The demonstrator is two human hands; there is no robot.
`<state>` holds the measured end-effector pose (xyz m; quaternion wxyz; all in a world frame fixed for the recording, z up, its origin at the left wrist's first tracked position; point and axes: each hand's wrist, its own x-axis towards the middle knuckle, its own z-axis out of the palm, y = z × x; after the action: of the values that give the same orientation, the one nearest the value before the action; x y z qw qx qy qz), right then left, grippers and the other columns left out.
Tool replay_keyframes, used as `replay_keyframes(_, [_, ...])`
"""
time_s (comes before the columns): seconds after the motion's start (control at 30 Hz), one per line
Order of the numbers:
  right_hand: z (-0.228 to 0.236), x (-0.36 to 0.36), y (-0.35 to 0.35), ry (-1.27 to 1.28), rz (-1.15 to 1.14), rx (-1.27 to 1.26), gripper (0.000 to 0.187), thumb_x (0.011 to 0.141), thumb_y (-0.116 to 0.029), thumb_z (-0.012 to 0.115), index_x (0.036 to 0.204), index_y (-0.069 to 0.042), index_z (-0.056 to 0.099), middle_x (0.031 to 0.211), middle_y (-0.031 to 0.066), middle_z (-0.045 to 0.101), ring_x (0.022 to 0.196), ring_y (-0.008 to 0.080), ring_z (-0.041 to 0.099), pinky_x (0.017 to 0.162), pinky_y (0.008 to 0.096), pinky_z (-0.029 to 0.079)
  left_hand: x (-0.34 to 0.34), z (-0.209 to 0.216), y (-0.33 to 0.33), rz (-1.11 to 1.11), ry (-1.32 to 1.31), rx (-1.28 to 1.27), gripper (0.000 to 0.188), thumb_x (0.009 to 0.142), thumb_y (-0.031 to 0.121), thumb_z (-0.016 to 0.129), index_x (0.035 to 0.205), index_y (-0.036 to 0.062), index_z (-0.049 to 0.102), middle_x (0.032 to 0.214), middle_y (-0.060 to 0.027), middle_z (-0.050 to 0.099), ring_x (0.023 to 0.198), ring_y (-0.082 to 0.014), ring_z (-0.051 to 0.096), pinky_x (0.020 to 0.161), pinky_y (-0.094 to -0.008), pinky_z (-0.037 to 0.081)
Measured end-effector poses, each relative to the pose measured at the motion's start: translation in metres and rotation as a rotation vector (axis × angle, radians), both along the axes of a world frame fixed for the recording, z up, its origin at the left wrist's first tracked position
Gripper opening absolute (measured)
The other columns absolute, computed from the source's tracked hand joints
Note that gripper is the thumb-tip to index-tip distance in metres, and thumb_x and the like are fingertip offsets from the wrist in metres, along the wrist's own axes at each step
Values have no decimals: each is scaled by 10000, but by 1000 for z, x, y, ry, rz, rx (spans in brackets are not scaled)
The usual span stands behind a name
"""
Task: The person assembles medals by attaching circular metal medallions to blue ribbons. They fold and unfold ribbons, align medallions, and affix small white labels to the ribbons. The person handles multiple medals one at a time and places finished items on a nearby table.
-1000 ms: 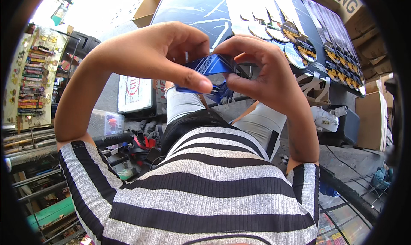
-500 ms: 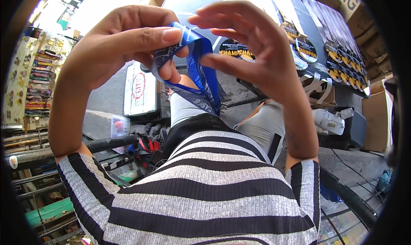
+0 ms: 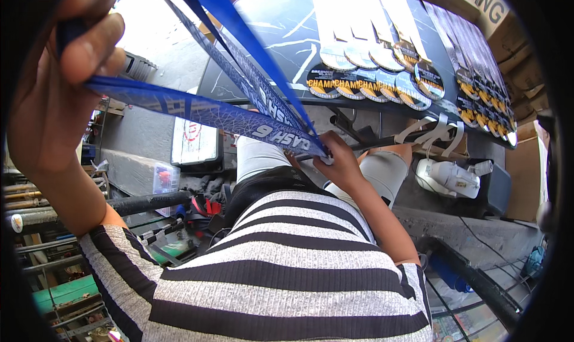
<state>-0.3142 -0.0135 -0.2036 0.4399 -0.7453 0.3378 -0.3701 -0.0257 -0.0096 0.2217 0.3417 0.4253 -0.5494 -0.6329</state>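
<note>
A blue printed ribbon [image 3: 203,110], like a medal neck strap, is stretched between my two hands in front of my lap. My left hand [image 3: 57,97] is raised high at the upper left, its fingers closed round one end of the loop. Low over my lap, my right hand [image 3: 341,161] pinches the strands where they come together. Something small and pale shows at its fingertips, too little to name. Other strands of the ribbon run up and out of the top of the picture.
Ahead stands a dark table [image 3: 272,22] with white veining. Several round medals [image 3: 359,86] with white ribbons lie in rows on it, and more medals [image 3: 481,106] with greyish ribbons lie to the right. A white machine [image 3: 454,177] sits below right; metal bars [image 3: 143,203] cross at left.
My right hand has gone from open near my left hand down to my lap and now grips the ribbon. My left hand has moved left, and the bunched loop is now drawn out long.
</note>
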Motion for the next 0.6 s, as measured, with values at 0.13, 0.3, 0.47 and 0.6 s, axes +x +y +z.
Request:
replay_keyframes(0.13, [1,-8,-4,18,-131,-16,307,737,47,639,1008,-13,508,1049,148,540,873,293,578,771,366,472,7,0,-11,-49,35,-167,393,1014,223,532,1291,-43,447,947,-73,583,740,-177,580,743,-317,469])
replay_keyframes(0.3, [1,10,-8,-162,-152,-65,363,761,24,628,1097,-12,498,1042,164,523,1007,289,518,864,396,421,-7,-17,-23,-106,158,-223,475,1013,220,505,1344,-90,364,1092,-143,558,894,-218,595,837,-329,503])
replay_keyframes(0.47, [-7,33,-8,-105,-245,-191,572,781,-179,818,1219,-11,491,1080,148,524,1015,309,549,925,388,444,-45,-36,-35,-184,282,-214,560,1012,216,478,1398,-138,280,1238,-214,533,1047,-259,611,931,-341,537])
replay_keyframes(0.6, [-17,39,-22,-212,-90,-78,762,752,-237,848,1369,-31,450,1240,169,539,1162,321,504,1002,423,410,-63,-44,-39,-235,356,-184,629,1011,213,456,1441,-176,213,1354,-270,514,1169,-292,623,1006,-350,564])
